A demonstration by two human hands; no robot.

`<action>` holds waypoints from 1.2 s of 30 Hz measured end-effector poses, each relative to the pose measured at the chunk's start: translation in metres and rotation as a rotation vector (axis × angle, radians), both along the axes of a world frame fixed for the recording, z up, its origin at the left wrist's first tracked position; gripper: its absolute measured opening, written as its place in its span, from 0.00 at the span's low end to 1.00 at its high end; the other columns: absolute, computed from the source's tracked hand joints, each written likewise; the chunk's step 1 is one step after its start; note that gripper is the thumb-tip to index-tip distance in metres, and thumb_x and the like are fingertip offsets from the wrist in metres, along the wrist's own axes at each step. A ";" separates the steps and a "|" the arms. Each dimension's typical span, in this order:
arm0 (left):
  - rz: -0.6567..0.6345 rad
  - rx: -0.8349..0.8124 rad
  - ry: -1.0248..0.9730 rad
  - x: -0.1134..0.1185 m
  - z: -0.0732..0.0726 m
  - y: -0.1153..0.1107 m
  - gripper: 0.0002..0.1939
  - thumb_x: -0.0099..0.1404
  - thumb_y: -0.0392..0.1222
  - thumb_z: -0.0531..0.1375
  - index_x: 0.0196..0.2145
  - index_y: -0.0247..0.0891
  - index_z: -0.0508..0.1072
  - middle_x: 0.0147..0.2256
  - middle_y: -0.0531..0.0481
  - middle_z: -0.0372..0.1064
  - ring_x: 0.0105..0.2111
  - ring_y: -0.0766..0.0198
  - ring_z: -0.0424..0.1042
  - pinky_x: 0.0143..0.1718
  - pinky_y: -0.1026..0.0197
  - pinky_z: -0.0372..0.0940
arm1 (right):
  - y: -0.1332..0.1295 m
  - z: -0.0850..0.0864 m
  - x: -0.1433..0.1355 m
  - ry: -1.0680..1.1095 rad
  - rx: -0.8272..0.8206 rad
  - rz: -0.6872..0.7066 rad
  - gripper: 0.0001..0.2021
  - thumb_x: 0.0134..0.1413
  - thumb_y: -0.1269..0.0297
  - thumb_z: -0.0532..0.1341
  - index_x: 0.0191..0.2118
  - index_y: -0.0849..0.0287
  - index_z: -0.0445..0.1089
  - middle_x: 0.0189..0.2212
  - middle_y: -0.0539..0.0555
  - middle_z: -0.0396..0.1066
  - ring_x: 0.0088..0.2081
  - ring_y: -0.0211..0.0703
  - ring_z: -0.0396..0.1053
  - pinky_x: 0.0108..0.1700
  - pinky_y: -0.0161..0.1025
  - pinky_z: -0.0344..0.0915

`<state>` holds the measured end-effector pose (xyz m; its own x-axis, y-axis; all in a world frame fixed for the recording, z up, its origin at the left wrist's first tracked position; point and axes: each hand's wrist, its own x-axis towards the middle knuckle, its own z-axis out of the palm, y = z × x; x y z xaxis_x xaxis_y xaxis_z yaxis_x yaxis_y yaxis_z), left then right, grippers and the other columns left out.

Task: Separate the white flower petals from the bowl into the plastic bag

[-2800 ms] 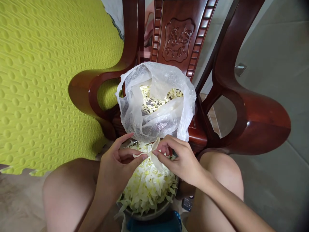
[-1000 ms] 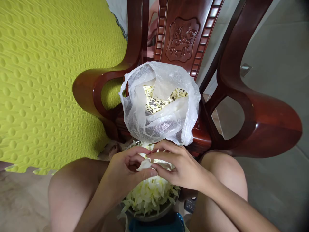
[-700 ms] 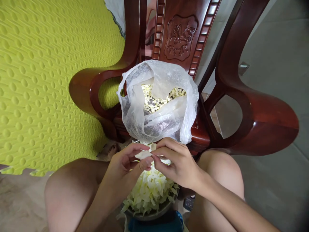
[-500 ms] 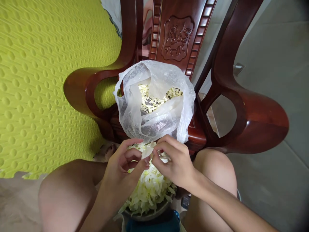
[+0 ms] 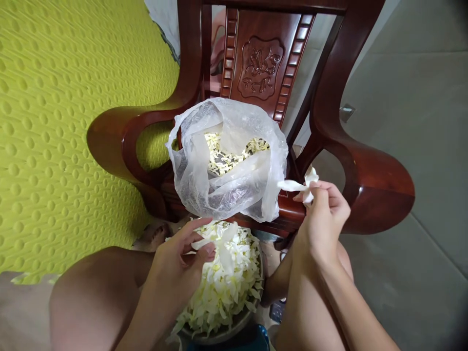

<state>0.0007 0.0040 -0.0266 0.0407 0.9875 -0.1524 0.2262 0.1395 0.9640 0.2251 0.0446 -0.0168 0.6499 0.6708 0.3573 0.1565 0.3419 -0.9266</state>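
My left hand (image 5: pixel 186 256) hovers over a round metal bowl (image 5: pixel 239 324) heaped with white and yellowish-green flower petals (image 5: pixel 226 287). Its thumb and curled fingers are around a pale petal (image 5: pixel 204 242). A blurred petal lies or drops just right of the thumb; I cannot tell which. Off to the right, above my knee, my right hand (image 5: pixel 323 214) pinches limp white petals (image 5: pixel 310 184), and one long strip points left toward the bag. Beyond the bowl, a translucent plastic bag (image 5: pixel 234 192) gapes on the chair seat, with pale slender flowers (image 5: pixel 223 158) inside.
The dark red wooden chair (image 5: pixel 261 63) has a carved back and broad curved armrests on both sides. A yellow-green bumpy mat (image 5: pixel 73 122) stands at left. Under the bowl is something blue (image 5: pixel 261 336). A dark remote-like object (image 5: pixel 277 311) lies beside it.
My right hand has moved right and up, away from the left hand, carrying white petals. My left hand stays over the bowl. The view has shifted slightly.
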 end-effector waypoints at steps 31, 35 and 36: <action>0.232 0.094 -0.101 0.007 0.018 0.000 0.32 0.44 0.43 0.74 0.49 0.39 0.76 0.20 0.58 0.73 0.21 0.71 0.69 0.25 0.72 0.67 | -0.025 0.004 -0.014 -0.258 -0.041 0.942 0.12 0.57 0.74 0.59 0.45 0.56 0.71 0.40 0.53 0.72 0.43 0.43 0.69 0.47 0.43 0.67; 0.181 0.064 -0.090 0.010 0.020 0.002 0.34 0.40 0.42 0.75 0.48 0.36 0.76 0.16 0.61 0.66 0.19 0.72 0.64 0.22 0.72 0.64 | -0.033 0.004 -0.018 -0.470 0.142 0.792 0.12 0.54 0.75 0.64 0.44 0.56 0.71 0.37 0.52 0.68 0.40 0.42 0.68 0.43 0.41 0.65; 0.164 0.044 -0.099 0.011 0.021 0.002 0.35 0.39 0.42 0.75 0.48 0.35 0.76 0.16 0.61 0.65 0.19 0.73 0.62 0.22 0.72 0.63 | -0.035 0.003 -0.019 -0.529 0.147 0.821 0.14 0.53 0.74 0.65 0.46 0.56 0.71 0.38 0.53 0.68 0.40 0.42 0.67 0.42 0.41 0.65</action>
<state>0.0117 0.0061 -0.0060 -0.1083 0.9878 -0.1122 0.1074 0.1238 0.9865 0.2057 0.0100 -0.0136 -0.2654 0.7675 0.5835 0.2010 0.6360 -0.7451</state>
